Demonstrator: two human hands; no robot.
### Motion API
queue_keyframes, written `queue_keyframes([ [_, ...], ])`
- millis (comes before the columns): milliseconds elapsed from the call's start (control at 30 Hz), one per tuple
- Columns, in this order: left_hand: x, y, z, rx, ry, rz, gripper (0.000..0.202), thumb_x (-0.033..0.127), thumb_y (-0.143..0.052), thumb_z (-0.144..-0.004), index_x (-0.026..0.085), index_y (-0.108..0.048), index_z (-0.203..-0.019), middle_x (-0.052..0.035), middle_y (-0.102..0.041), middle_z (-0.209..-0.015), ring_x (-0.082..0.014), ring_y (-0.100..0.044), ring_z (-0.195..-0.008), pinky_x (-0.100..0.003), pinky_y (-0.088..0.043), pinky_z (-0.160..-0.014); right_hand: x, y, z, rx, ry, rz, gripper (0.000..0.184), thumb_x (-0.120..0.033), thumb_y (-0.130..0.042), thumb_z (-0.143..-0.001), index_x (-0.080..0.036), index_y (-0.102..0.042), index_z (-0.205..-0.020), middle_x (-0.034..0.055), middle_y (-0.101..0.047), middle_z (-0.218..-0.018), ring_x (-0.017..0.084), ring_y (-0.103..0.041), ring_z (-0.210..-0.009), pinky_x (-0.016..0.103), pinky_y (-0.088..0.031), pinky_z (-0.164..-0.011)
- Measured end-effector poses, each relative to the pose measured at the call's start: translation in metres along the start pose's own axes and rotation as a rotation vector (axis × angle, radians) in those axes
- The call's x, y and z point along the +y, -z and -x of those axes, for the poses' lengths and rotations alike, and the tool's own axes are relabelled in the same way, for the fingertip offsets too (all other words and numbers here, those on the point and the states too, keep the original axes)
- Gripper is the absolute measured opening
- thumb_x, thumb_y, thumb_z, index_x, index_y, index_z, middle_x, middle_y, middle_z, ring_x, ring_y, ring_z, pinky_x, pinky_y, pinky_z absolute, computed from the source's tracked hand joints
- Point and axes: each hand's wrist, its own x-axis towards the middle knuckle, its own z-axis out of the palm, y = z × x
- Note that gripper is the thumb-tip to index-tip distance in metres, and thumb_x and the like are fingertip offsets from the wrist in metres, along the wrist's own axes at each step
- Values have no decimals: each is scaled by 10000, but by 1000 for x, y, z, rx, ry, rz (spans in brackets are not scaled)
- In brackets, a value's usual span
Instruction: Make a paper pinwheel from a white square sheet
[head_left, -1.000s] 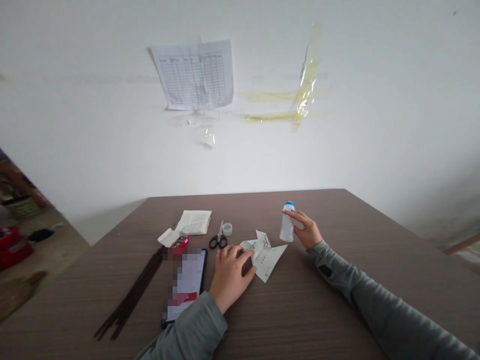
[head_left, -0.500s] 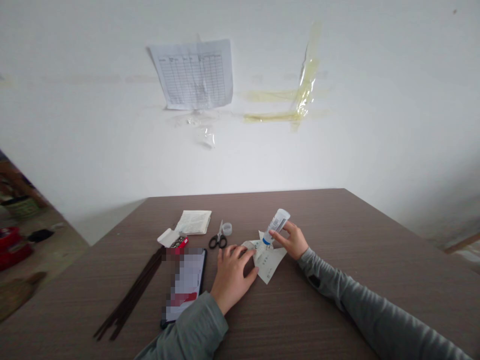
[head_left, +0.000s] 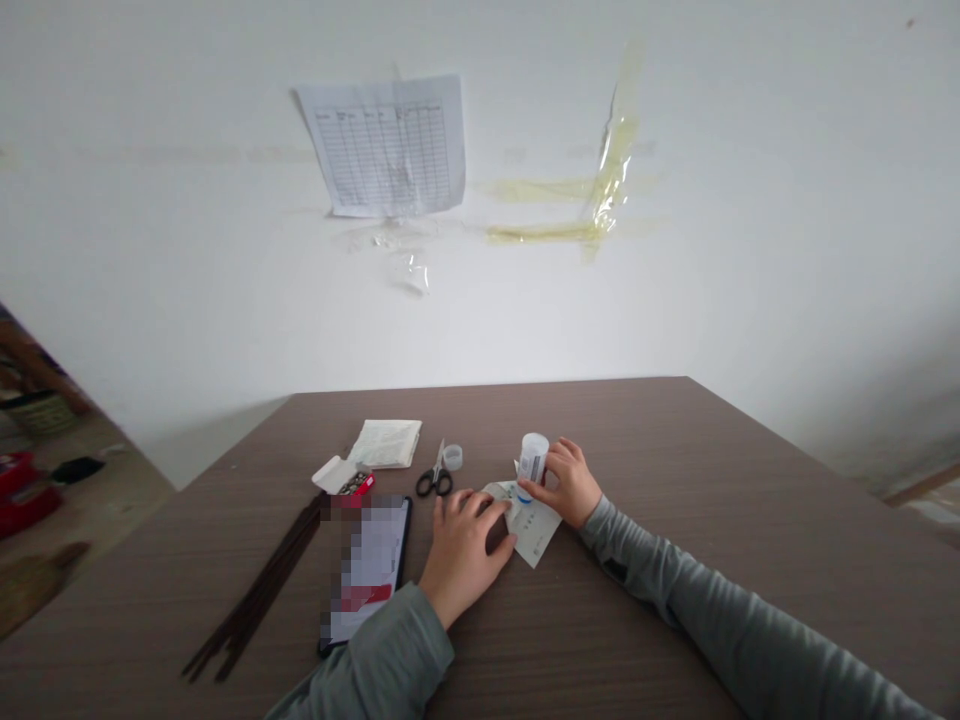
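My right hand (head_left: 568, 484) grips a small white glue bottle (head_left: 532, 458) turned upside down, its blue tip pressed against a folded piece of printed white paper (head_left: 534, 525) on the brown table (head_left: 675, 620). My left hand (head_left: 463, 552) lies on the left part of that paper, fingers spread and pressing it flat. Both arms wear grey sleeves.
Left of my hands lie a phone (head_left: 367, 566), a bundle of dark thin sticks (head_left: 259, 592), a small open red box (head_left: 346, 479), black-handled scissors (head_left: 436, 475), a roll of clear tape (head_left: 452, 457) and a folded leaflet (head_left: 388, 443). A printed sheet (head_left: 386, 147) hangs on the white wall.
My right hand tipped the bottle from upright to upside down and brought it left, down onto the paper. My left hand stayed pressed on the paper.
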Motion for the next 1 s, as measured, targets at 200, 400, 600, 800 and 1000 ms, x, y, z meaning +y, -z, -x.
queue_keyframes([
  [200,-3,-7,-1,18,-6,-12,459,343,-880,-1142,397,-947,-1593,-105,-903,-1645,-477,-716,-1636,-806,-476,-1481,-7,-1,5,-70,9,1,398,-531,-1026,-1073,-313,-755,-880,69,-869,-1007,379,-852,-1161,771,-541,-1443],
  [400,-3,-6,1,16,-17,-16,460,325,-881,-1141,372,-949,-1593,-114,-900,-1656,-479,-720,-1623,-806,-497,-1465,1,-7,11,53,-66,-107,401,-621,-1045,-1000,-326,-805,-872,94,-912,-1044,420,-887,-1172,768,-594,-1396],
  [600,-1,-2,2,5,-5,-4,472,296,-887,-1132,353,-947,-1597,-123,-898,-1661,-492,-723,-1636,-831,-479,-1481,4,-5,13,230,-297,-548,696,-1007,-900,-965,-311,-909,-962,138,-951,-985,430,-921,-991,633,-801,-1016],
  [800,1,2,1,-9,-5,-1,468,303,-915,-1128,353,-946,-1592,-125,-896,-1662,-481,-734,-1647,-798,-518,-1478,8,4,12,329,-327,-654,778,-1044,-927,-901,-301,-963,-1126,174,-999,-1123,474,-956,-1159,710,-784,-1160],
  [1000,6,8,1,-10,9,3,496,281,-925,-1121,359,-946,-1610,-130,-900,-1656,-507,-733,-1649,-812,-507,-1496,9,5,10,354,-266,-638,775,-809,-1025,-914,-295,-962,-1490,192,-972,-1458,488,-929,-1359,696,-762,-1254],
])
